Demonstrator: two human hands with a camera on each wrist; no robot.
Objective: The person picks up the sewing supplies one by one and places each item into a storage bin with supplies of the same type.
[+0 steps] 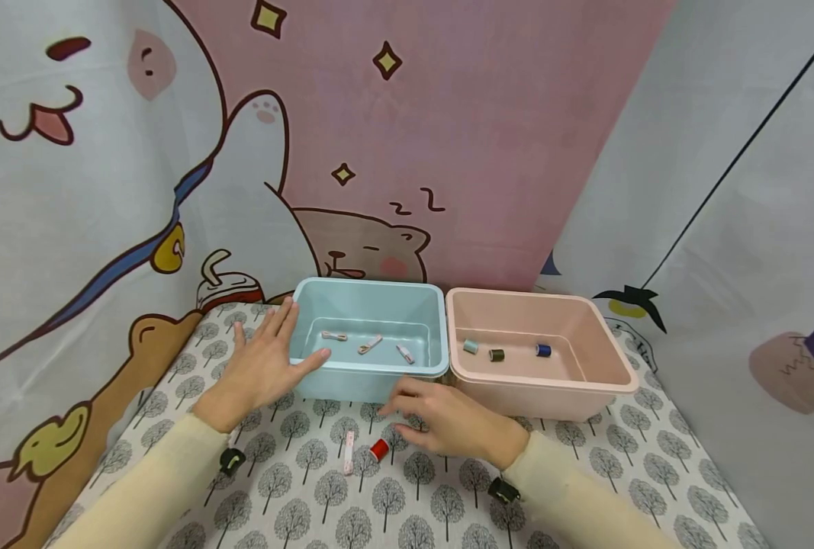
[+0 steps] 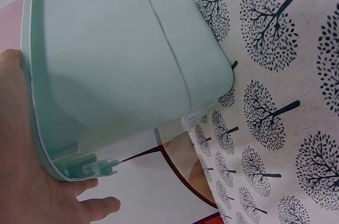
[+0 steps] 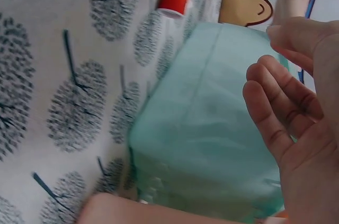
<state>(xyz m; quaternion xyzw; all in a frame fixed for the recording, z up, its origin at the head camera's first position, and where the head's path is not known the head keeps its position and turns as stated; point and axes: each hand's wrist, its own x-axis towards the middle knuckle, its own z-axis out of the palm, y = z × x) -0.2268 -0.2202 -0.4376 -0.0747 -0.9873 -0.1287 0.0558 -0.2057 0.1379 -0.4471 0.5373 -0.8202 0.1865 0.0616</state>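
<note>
My left hand [image 1: 264, 371] rests on the left rim of a light blue bin [image 1: 372, 386], fingers spread and straight, gripping nothing. Just in front of that bin, my right hand [image 1: 441, 419] hovers with loosely bent fingers and nothing in them. A red thread spool [image 1: 379, 450] lies on the cloth to its left. Beside the spool is a slim, pale pink strip-like piece [image 1: 349, 452], its kind unclear. Inside the blue bin lie three small pale pink pieces [image 1: 370, 345]. The left wrist view shows the bin's rim [image 2: 33, 75] against my palm.
A peach bin [image 1: 537, 393] adjoins the blue one on the right. It holds a light green spool [image 1: 471, 346], a dark green spool [image 1: 497, 355] and a dark blue spool [image 1: 543, 350]. Tree-print cloth [image 1: 324, 526] covers the table; cartoon-printed curtains [image 1: 482, 137] hang behind.
</note>
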